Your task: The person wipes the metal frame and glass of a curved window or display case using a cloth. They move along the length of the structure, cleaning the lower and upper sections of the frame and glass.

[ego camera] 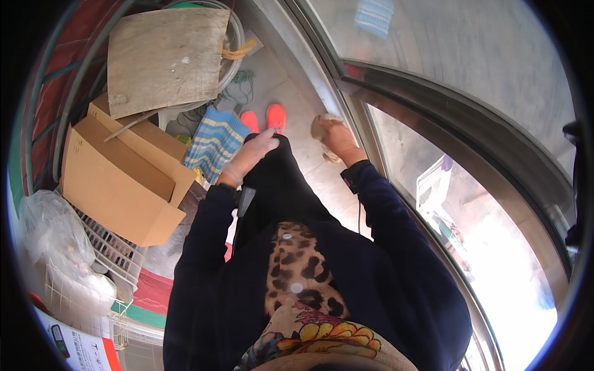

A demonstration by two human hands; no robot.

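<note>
My right hand (338, 139) grips a crumpled beige-brown cloth (330, 155), bunched around its fingers. It is just left of the metal frame (359, 118) of a glass panel (441, 60). My left hand (255, 152) hovers over or rests on my dark trousers (283, 185) near the knee; which of the two I cannot tell. Motion blurs its fingers, and I see no clear object in them. Beyond that hand are my bright coral shoes (275, 117) on the pale floor. A blue-and-cream striped textile (214, 139) lies to its left.
On the left stand an open cardboard box (123, 185) and a wooden board (167, 58) lying over a large round tub (236, 28). Green netting or string (242, 86) lies beside the tub. Nearer are a white plastic basket (113, 246), a clear plastic bag (58, 232) and a wire rack (79, 297).
</note>
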